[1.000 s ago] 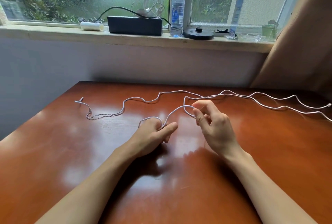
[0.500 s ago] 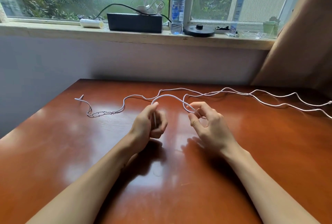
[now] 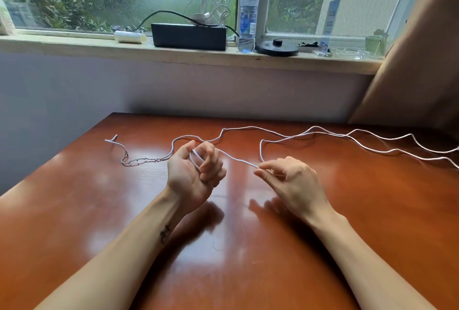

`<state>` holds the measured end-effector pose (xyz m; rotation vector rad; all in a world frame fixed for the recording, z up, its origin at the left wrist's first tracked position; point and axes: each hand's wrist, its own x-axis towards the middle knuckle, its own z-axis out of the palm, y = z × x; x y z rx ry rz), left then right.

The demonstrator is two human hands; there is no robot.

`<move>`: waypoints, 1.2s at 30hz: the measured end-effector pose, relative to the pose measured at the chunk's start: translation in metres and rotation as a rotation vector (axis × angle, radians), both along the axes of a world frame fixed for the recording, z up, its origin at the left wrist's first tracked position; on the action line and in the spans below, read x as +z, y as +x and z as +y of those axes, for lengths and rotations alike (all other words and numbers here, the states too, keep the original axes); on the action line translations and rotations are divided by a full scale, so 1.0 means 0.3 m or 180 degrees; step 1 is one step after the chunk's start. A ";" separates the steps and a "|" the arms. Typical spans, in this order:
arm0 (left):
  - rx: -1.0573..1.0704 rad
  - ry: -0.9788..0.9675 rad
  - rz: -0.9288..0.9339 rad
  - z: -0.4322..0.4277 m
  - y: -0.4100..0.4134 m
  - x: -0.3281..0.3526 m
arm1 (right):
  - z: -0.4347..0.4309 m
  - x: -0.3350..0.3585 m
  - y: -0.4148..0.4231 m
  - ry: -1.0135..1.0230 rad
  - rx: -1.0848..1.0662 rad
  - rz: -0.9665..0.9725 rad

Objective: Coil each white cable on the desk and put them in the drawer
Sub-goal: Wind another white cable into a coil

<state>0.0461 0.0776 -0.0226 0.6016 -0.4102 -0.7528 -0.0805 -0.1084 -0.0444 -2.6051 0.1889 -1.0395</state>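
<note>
Now, head view only. White cable (image 3: 238,160) thin, light, limp but kinky (holds old bends); likely to slide on the glossy desk (image 3: 223,247) and spring out of a slack coil.

Left hand (image 3: 196,173) palm up, fingers (image 3: 211,163) curled round a first loop or two. Right hand (image 3: 290,180), just right of left hand, pinching the taut run between thumb and forefinger (image 3: 264,166); other fingers loosely folded.

Best hold, by judgement: loops clamped in the left, feed taken close to left hand, short pulls.

Long slack snaking far right of left hand, doubled back, off frame at the edge. Only likely obstacle: its own crossings there.

Short tail left of left hand, with a dark rough stretch (image 3: 141,160) (damage or wrapping, cannot tell) and a plug end (image 3: 110,139) beyond. Possible snag.

Well beyond left hand, on the sill: black box (image 3: 188,36) with a tangle of white leads (image 3: 211,11) on top, water bottle (image 3: 248,15), black round base (image 3: 277,47), white roll (image 3: 129,36).

Drawer not in sight.
</note>
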 end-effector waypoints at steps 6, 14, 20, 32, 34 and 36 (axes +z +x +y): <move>-0.0076 -0.0346 0.0572 0.004 0.022 -0.003 | 0.036 -0.028 0.018 -0.0118 0.0640 0.0709; 0.0014 -0.0428 0.0682 0.019 0.044 -0.013 | 0.111 -0.026 0.021 -0.0397 0.1107 0.0785; 0.0581 0.0155 0.0229 0.001 0.053 -0.015 | 0.175 -0.012 0.018 -0.0182 0.1230 0.0613; 0.1761 0.1461 -0.1955 -0.045 0.048 -0.060 | 0.106 0.008 0.017 -0.0493 0.0737 -0.0111; 0.1852 0.1505 -0.2281 -0.045 0.039 -0.062 | 0.102 0.013 0.014 -0.0483 0.0452 -0.0211; 0.1955 0.1551 -0.2507 -0.046 0.038 -0.068 | 0.094 0.021 0.008 -0.0482 0.0103 -0.0347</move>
